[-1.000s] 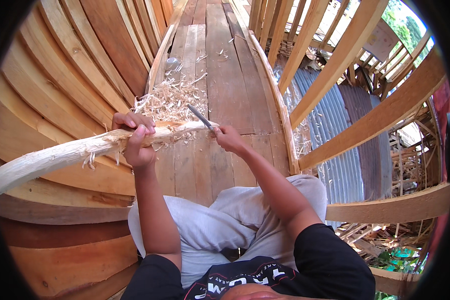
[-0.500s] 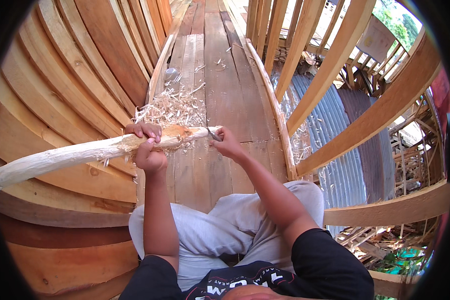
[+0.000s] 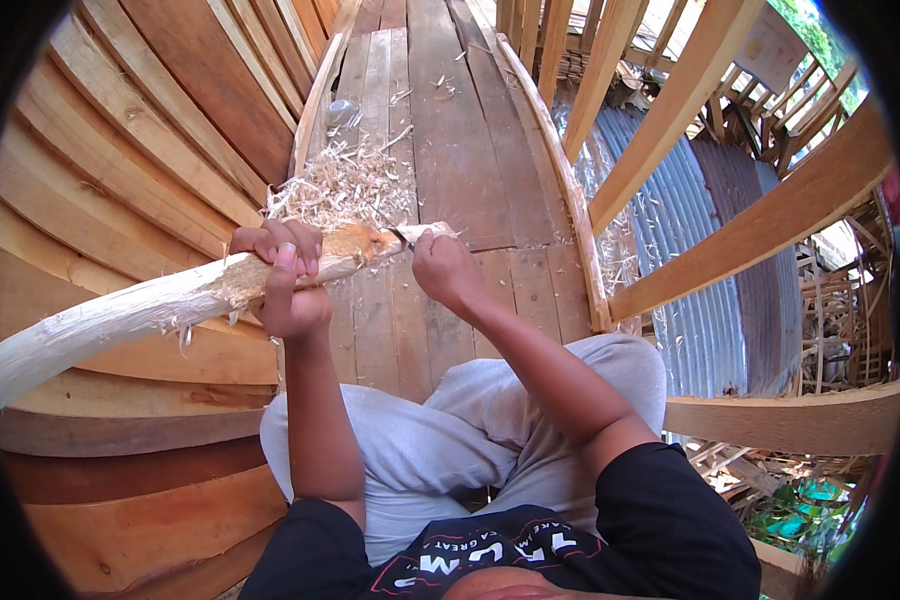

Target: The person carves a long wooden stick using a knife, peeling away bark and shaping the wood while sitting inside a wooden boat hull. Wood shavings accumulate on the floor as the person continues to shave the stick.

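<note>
A long, pale, peeled wooden pole (image 3: 120,312) runs from the left rim to the middle, ending just past my right hand. My left hand (image 3: 295,280) is wrapped around it, with the thumb on top. Close to the pole's right end, my right hand (image 3: 446,268) is closed on a small knife, its handle hidden in my fist. The dark knife blade (image 3: 399,238) lies against the wood beside a brownish-orange knot (image 3: 362,240). Loose fibres hang from the pole's underside near my left hand.
Curled wood shavings (image 3: 355,185) lie heaped on the plank floor (image 3: 460,150) beyond the pole. A small clear container (image 3: 344,113) stands farther off. Curved wooden planks (image 3: 120,170) wall the left side. Wooden ribs (image 3: 660,130) rise on the right, with corrugated metal sheets (image 3: 675,250) beyond them.
The knife in my right hand has moved left along the pole, from near its tip to beside the knot. The pole's right end has risen slightly in view; my left hand keeps its grip.
</note>
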### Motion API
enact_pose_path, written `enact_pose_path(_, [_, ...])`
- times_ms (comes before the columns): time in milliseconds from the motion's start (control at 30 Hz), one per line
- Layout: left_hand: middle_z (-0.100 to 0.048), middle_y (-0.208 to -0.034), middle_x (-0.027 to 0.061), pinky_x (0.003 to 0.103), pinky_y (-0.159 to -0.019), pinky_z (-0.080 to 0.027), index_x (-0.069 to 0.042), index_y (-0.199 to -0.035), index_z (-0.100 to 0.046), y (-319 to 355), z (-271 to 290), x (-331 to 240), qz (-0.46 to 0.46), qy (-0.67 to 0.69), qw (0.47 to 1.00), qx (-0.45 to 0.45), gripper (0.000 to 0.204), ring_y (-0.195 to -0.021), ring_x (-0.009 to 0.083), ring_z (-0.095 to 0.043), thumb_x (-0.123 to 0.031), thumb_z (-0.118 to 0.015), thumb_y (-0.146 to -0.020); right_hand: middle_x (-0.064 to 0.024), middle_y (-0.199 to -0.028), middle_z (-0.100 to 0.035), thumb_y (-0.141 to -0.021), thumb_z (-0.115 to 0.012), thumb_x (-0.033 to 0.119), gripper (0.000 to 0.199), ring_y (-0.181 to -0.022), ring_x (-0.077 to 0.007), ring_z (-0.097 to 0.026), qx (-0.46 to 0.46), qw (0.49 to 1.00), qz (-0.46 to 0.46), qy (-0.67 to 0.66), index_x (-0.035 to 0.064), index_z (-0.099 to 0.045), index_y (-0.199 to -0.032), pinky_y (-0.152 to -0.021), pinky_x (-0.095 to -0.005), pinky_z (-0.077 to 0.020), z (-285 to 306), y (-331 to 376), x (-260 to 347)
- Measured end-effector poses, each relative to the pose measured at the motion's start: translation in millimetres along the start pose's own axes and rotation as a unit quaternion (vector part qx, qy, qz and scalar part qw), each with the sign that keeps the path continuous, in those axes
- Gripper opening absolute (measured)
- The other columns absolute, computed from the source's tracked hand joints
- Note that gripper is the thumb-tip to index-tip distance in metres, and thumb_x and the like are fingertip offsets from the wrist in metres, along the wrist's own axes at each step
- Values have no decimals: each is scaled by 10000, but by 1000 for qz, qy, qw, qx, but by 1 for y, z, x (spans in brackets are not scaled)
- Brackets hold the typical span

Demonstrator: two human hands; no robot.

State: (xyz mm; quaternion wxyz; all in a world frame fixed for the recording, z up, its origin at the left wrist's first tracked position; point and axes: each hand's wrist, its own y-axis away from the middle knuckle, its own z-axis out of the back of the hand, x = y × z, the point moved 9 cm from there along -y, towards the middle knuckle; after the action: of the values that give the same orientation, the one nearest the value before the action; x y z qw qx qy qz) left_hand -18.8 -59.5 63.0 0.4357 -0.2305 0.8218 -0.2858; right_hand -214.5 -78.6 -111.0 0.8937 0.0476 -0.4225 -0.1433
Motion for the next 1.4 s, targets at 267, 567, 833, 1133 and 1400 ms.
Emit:
enact_pose_path(267, [-387, -608, 9, 300, -615, -365, -116, -803, -375, -2, 23, 11, 31, 26, 996, -75, 164, -547, 118, -400, -37, -493, -721, -273, -937, -652, -931, -318, 335, 516, -919, -456, -617, -64, 997, -15, 51, -25, -683, -876, -859, -518, -467, -6, -27, -42])
enact_pose_path(567, [-373, -606, 22, 279, -547, -347, -102, -801, -358, 5, -8, 2, 0, -2, 1000, -27, 180, -520, 117, -370, -25, -490, -705, -286, -950, -649, -925, -320, 331, 525, -937, -461, -614, -35, 999, 32, 23, -56, -671, -873, -865, -520, -462, 15, -5, 0])
enact_pose_path(833, [-374, -611, 4, 287, -631, -364, -119, -799, -365, 4, 22, 5, 40, 40, 995, -78, 196, -553, 118, -391, -21, -496, -690, -261, -949, -661, -916, -332, 333, 511, -944, -430, -628, -41, 998, 18, 44, -37, -684, -900, -860, -500, -477, 4, -19, -3])
enact_pose_path(1133, [-365, -606, 11, 283, -556, -357, -111, -796, -365, 9, 4, 2, 4, 11, 1000, -27, 188, -527, 119, -377, -31, -507, -703, -305, -980, -633, -921, -334, 315, 506, -983, -459, -602, -10, 997, 49, 62, -66, -664, -892, -885, -527, -450, -6, -33, -48])
enact_pose_path(1400, [-370, -615, 10, 283, -620, -362, -125, -799, -369, 3, 26, 8, 37, 52, 994, -94, 181, -546, 115, -376, -30, -484, -696, -283, -1037, -636, -926, -298, 336, 526, -1004, -432, -608, -18, 999, -16, 46, -27, -676, -971, -898, -506, -456, -1, -25, -34])
